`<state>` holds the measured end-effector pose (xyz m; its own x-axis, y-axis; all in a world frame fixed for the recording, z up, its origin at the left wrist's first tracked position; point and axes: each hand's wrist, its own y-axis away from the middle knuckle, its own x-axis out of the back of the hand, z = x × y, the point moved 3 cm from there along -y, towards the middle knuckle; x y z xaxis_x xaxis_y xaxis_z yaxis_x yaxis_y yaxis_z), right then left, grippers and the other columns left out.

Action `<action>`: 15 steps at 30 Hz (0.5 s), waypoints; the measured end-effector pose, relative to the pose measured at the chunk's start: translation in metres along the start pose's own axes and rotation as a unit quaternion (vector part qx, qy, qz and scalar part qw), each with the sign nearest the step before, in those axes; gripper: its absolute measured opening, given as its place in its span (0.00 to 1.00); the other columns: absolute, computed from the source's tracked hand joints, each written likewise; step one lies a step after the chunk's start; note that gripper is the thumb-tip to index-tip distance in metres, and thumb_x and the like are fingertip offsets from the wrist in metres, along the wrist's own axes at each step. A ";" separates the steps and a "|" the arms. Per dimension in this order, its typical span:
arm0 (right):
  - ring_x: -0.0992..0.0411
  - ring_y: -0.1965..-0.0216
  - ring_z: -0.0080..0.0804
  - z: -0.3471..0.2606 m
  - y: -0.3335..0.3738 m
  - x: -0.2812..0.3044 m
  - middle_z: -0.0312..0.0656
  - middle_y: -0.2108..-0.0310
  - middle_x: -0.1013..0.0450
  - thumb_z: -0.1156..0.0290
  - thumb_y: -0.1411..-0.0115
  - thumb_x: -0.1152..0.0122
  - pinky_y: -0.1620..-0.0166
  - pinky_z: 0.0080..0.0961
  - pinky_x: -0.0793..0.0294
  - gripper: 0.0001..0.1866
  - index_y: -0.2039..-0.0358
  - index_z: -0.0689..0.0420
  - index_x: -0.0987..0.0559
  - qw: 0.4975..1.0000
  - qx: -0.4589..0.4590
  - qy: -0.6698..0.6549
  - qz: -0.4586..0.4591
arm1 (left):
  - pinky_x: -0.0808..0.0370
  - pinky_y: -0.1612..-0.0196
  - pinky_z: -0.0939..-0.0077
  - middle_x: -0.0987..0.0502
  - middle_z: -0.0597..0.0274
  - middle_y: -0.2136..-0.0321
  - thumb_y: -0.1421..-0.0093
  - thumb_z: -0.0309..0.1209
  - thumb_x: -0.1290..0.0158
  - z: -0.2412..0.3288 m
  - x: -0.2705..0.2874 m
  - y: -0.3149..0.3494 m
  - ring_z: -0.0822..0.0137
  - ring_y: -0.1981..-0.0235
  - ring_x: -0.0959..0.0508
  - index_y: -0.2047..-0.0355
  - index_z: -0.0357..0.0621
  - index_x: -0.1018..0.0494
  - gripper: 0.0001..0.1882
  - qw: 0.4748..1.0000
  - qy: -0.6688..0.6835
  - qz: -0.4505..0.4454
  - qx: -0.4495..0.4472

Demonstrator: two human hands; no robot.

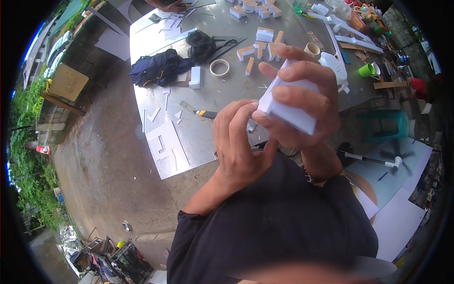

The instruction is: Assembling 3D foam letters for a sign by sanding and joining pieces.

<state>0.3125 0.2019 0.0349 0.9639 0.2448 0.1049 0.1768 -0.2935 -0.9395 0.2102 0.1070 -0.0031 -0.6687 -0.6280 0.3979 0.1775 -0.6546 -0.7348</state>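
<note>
In front of my chest, my right hand (312,90) grips a white foam-board piece (289,110) with a long flat side and a narrow edge. Its fingers wrap over the top and the thumb presses the near end. My left hand (239,135) is at the piece's left corner, its fingertips at or very near the edge. Those fingers are curved, with the thumb held apart below them. A yellow and black utility knife (206,114) lies on the metal table (189,102) just beyond my left hand.
Several white block letters with brown edges (260,47) stand across the table. Nearer are a masking tape roll (219,68), dark cloth (161,67), foam offcuts and a white cut sheet (166,149). Another person's hand (175,6) is at the far edge. A green stool (385,125) stands at right.
</note>
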 end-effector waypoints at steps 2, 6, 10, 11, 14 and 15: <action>0.26 0.51 0.49 -0.004 0.001 -0.010 0.41 0.59 0.27 0.71 0.58 0.24 0.56 0.33 0.17 0.20 0.60 0.52 0.16 0.997 0.025 0.062 0.030 | 0.29 0.53 0.56 0.26 0.46 0.56 0.57 0.23 0.35 -0.005 -0.004 0.006 0.46 0.56 0.25 0.48 0.33 0.34 0.34 1.000 0.008 0.001 0.019; 0.30 0.46 0.52 -0.022 0.000 -0.016 0.42 0.57 0.32 0.75 0.52 0.25 0.53 0.39 0.14 0.19 0.59 0.53 0.19 0.989 0.003 0.125 -0.074 | 0.27 0.55 0.58 0.25 0.46 0.57 0.55 0.23 0.35 -0.024 -0.006 0.028 0.48 0.58 0.23 0.51 0.32 0.32 0.30 0.994 -0.102 -0.035 0.005; 0.31 0.45 0.52 -0.022 -0.004 -0.020 0.44 0.54 0.32 0.71 0.54 0.23 0.50 0.41 0.17 0.21 0.57 0.52 0.19 0.980 0.036 0.179 -0.073 | 0.25 0.56 0.63 0.23 0.50 0.59 0.50 0.24 0.35 -0.012 0.004 0.006 0.56 0.57 0.21 0.52 0.31 0.30 0.25 0.985 0.088 -0.044 0.140; 0.31 0.44 0.53 -0.023 -0.006 -0.025 0.46 0.52 0.32 0.66 0.55 0.22 0.47 0.43 0.20 0.24 0.56 0.53 0.19 0.979 0.030 0.182 -0.087 | 0.25 0.56 0.65 0.22 0.51 0.59 0.49 0.24 0.35 -0.009 0.007 0.002 0.58 0.57 0.21 0.52 0.31 0.30 0.24 0.975 0.130 -0.042 0.176; 0.33 0.43 0.53 -0.036 -0.016 -0.024 0.50 0.49 0.32 0.56 0.59 0.19 0.43 0.45 0.26 0.35 0.51 0.56 0.22 0.990 -0.022 0.116 -0.073 | 0.25 0.52 0.68 0.21 0.55 0.58 0.50 0.22 0.34 -0.006 0.022 -0.006 0.66 0.55 0.21 0.51 0.33 0.29 0.26 0.806 0.418 -0.035 0.418; 0.33 0.42 0.52 -0.039 -0.020 -0.016 0.52 0.47 0.32 0.51 0.61 0.18 0.41 0.45 0.29 0.44 0.46 0.58 0.25 0.995 -0.066 0.060 -0.043 | 0.26 0.50 0.70 0.21 0.56 0.57 0.53 0.22 0.31 -0.012 0.022 -0.006 0.67 0.54 0.22 0.50 0.32 0.28 0.29 0.853 0.401 -0.099 0.320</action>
<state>0.3014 0.1676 0.0652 0.9594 0.1646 0.2292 0.2771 -0.3969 -0.8750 0.1859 0.1023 0.0038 -0.9644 -0.1577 -0.2124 0.1904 -0.9711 -0.1438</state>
